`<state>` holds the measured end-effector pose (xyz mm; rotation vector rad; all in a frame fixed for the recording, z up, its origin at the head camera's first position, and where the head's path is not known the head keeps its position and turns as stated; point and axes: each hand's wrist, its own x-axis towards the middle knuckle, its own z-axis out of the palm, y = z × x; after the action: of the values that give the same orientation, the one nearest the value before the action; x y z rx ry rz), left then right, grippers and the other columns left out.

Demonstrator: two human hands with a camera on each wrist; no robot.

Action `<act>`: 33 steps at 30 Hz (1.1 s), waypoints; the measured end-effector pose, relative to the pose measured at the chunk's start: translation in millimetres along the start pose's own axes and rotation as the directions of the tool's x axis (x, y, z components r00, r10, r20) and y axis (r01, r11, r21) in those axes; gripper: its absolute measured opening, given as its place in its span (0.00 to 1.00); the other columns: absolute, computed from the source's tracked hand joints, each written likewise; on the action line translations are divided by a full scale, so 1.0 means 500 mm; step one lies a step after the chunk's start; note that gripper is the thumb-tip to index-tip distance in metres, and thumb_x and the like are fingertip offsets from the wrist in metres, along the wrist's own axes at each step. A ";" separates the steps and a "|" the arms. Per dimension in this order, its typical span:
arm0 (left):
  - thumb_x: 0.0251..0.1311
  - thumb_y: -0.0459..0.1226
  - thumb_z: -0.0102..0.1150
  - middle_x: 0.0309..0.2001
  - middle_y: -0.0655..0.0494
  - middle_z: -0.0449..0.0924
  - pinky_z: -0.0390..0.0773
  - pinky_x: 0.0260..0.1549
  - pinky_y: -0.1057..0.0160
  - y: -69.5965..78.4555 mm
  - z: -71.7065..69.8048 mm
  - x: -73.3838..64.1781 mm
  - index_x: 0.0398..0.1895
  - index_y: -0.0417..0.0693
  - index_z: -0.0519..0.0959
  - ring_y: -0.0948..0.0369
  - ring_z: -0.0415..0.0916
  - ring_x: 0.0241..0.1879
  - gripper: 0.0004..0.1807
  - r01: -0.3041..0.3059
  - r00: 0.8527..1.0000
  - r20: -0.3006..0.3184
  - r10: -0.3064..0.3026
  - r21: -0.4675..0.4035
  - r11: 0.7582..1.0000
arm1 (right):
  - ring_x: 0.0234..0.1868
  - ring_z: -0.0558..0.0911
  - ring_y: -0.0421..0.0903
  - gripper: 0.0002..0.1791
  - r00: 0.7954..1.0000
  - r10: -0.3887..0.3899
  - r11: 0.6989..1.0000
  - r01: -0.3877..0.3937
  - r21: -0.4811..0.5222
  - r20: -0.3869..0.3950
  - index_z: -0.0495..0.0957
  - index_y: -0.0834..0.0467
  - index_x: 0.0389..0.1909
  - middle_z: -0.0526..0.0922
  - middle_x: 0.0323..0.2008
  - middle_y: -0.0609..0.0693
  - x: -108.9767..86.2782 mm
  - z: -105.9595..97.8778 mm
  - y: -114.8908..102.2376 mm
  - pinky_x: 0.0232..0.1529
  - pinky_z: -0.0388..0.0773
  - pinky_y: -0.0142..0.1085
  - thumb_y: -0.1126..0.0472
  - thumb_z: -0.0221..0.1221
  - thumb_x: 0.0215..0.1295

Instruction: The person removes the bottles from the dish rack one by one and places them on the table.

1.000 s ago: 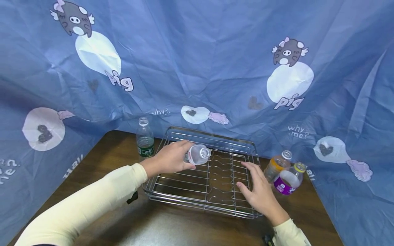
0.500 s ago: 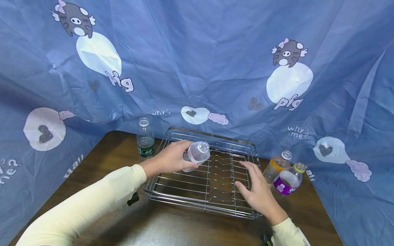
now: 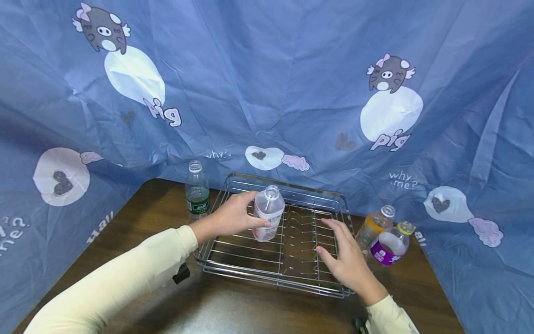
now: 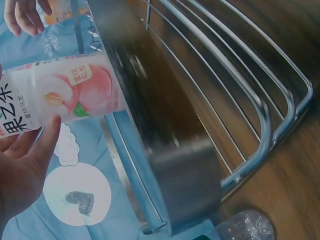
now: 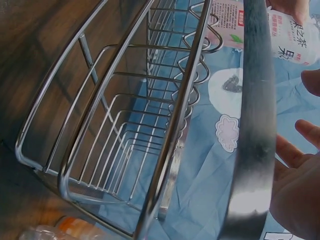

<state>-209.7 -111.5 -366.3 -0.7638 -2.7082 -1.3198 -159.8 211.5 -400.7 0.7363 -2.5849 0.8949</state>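
My left hand (image 3: 234, 215) grips a clear, capless plastic bottle (image 3: 270, 214) by its side, holding it nearly upright over a metal wire rack (image 3: 250, 269). In the left wrist view, the bottle's label (image 4: 75, 92) shows a pink peach and dark lettering. My right hand (image 3: 352, 264) hovers at the rack's right part with its fingers spread and nothing in them. The right wrist view shows the right-hand fingers (image 5: 292, 152) behind the rack's metal rim (image 5: 252, 125).
A clear bottle with a green label (image 3: 197, 199) stands left of the rack. To its right stand an orange-banded bottle (image 3: 375, 226) and a purple-labelled bottle (image 3: 390, 247). A blue patterned cloth (image 3: 267, 93) hangs behind the wooden table (image 3: 225, 306).
The bottle in my left hand has turned from lying tilted toward the camera to nearly upright. My right hand has shifted slightly left.
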 end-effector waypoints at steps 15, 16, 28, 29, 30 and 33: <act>0.51 0.48 0.78 0.49 0.59 0.84 0.81 0.50 0.56 0.013 0.008 -0.013 0.59 0.48 0.77 0.60 0.81 0.49 0.33 -0.005 1.000 -0.011 0.004 -0.141 0.990 | 0.69 0.68 0.56 0.41 1.000 -0.025 1.000 0.025 0.010 0.004 0.64 0.56 0.73 0.68 0.68 0.55 0.003 0.002 -0.012 0.68 0.64 0.57 0.62 0.69 0.59; 0.52 0.48 0.77 0.49 0.59 0.84 0.81 0.50 0.56 0.013 0.008 -0.013 0.59 0.48 0.78 0.59 0.81 0.50 0.32 -0.005 1.000 -0.011 0.004 -0.149 0.989 | 0.69 0.68 0.56 0.41 1.000 -0.026 1.000 0.026 0.011 0.003 0.64 0.56 0.73 0.68 0.68 0.55 0.003 0.002 -0.013 0.68 0.64 0.57 0.62 0.69 0.59; 0.54 0.44 0.75 0.49 0.56 0.84 0.80 0.51 0.54 0.020 0.017 -0.019 0.59 0.47 0.78 0.58 0.81 0.50 0.29 0.019 1.000 -0.008 -0.022 -0.255 0.967 | 0.69 0.68 0.56 0.41 0.999 -0.036 0.999 0.036 0.032 0.012 0.64 0.55 0.73 0.69 0.68 0.55 0.008 0.005 -0.024 0.68 0.65 0.58 0.61 0.70 0.60; 0.54 0.43 0.75 0.49 0.56 0.84 0.80 0.51 0.55 0.021 0.019 -0.020 0.58 0.47 0.79 0.58 0.81 0.49 0.28 0.019 1.000 -0.012 -0.023 -0.266 0.964 | 0.69 0.68 0.56 0.41 0.999 -0.038 0.999 0.038 0.033 0.014 0.63 0.55 0.73 0.69 0.68 0.55 0.009 0.005 -0.026 0.68 0.65 0.59 0.61 0.70 0.60; 0.54 0.42 0.75 0.49 0.56 0.84 0.80 0.51 0.55 0.021 0.020 -0.020 0.58 0.47 0.79 0.58 0.81 0.49 0.28 0.017 1.000 -0.016 -0.022 -0.277 0.961 | 0.69 0.68 0.56 0.41 0.999 -0.039 0.999 0.038 0.036 0.015 0.63 0.55 0.73 0.69 0.69 0.55 0.009 0.005 -0.028 0.68 0.65 0.59 0.60 0.70 0.60; 0.54 0.39 0.75 0.48 0.53 0.85 0.81 0.49 0.56 0.021 0.024 -0.020 0.57 0.44 0.79 0.56 0.82 0.48 0.26 0.003 1.000 -0.025 -0.012 -0.339 0.941 | 0.69 0.68 0.56 0.41 0.999 -0.038 0.998 0.037 0.045 0.020 0.63 0.55 0.73 0.68 0.69 0.54 0.012 0.006 -0.034 0.68 0.64 0.59 0.60 0.70 0.60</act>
<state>-194.0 -101.2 -368.5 -0.7496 -2.4938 -1.8134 -155.4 195.9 -392.3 0.8084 -2.5681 0.9409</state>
